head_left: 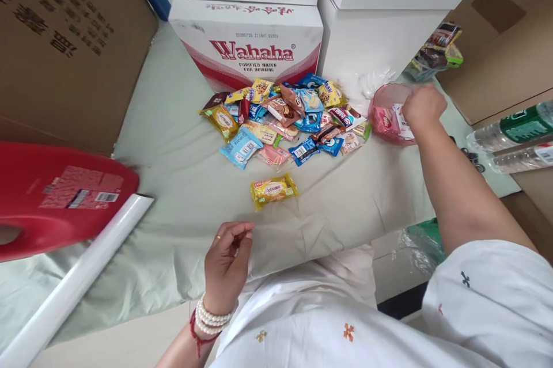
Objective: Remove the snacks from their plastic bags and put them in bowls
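My left hand (228, 261) is at the near edge of the cloth-covered table, fingers curled in with the thumb near the fingertips and nothing showing in them. Just beyond it lies a yellow-wrapped snack (273, 190), apart from the heap. My right hand (424, 107) is closed at the right rim of a pink translucent basket (386, 96). Its fingers point down and away, so what they hold is hidden. Inside the basket are pink and white packets (386, 120). Left of the basket spreads a heap of wrapped snacks (302, 117) in blue, brown, yellow and pink.
Behind the heap stands a white and red Wahaha water carton (254, 40), with white boxes (384, 34) beside it. A red jug (64, 195) and a white roll (82, 281) are at left. Plastic bottles (518, 129) and cardboard boxes (510, 40) border the right.
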A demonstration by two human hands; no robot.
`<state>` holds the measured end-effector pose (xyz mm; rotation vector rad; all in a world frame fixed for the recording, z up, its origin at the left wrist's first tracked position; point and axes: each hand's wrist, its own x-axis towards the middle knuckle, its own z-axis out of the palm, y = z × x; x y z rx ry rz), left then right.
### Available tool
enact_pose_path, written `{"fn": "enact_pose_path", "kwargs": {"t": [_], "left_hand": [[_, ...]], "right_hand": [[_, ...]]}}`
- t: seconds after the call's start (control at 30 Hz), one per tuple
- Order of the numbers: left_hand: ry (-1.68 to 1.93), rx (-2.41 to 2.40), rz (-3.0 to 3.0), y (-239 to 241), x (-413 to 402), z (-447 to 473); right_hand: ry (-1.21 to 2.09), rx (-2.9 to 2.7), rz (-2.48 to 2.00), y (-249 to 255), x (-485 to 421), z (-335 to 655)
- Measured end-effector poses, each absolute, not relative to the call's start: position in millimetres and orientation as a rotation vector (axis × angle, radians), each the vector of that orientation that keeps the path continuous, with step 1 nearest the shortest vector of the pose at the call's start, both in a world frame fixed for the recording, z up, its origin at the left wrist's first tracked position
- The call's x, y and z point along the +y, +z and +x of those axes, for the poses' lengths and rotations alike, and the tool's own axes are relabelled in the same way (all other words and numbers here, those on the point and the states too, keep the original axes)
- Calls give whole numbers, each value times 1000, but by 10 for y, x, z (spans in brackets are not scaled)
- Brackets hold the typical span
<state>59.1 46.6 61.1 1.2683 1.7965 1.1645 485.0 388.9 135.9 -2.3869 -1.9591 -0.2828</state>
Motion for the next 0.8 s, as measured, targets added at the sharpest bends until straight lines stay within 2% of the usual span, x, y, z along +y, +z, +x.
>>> {"fn": "enact_pose_path", "kwargs": {"t": [0.13, 0.27, 0.53, 0.67, 0.8], "left_hand": [[1137, 1787, 1327, 604, 473, 643], [1053, 1695, 1383, 601, 403, 718], [1049, 1743, 1368, 634, 215, 662], [1061, 1789, 1351, 627, 157, 563], [1090, 1787, 1317, 608, 162, 505]], "right_hand": [[-194, -2014, -2191, 1502, 3975, 4543], [-32, -2205, -1981, 1407, 4209, 4249], [-66, -1937, -2003, 1111, 4716, 3894], [108, -1941, -2085, 1050, 4849, 3820], [183, -1725, -1879, 1116, 4793, 3827]]}}
